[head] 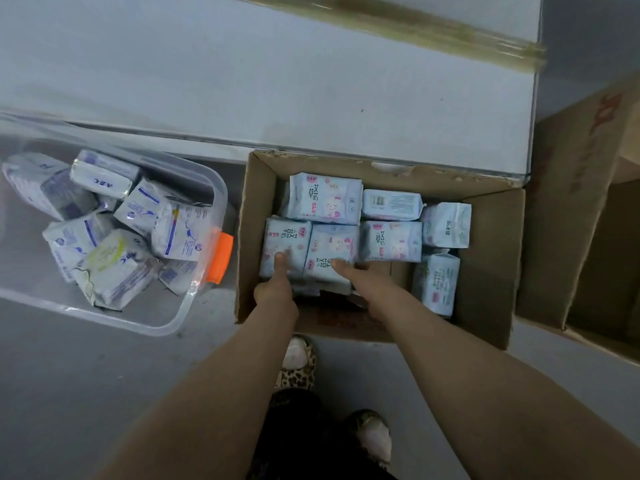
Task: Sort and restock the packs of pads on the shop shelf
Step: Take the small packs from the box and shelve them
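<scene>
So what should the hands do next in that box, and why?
Probably lift the two near packs out together. The left hand has its thumb on the left pack, the right hand on the middle pack, both in the cardboard box; the fingers are hidden.

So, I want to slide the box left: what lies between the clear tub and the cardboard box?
Just a narrow strip of bare floor, seen in the head view. The tub's orange latch sticks out toward the box.
</scene>
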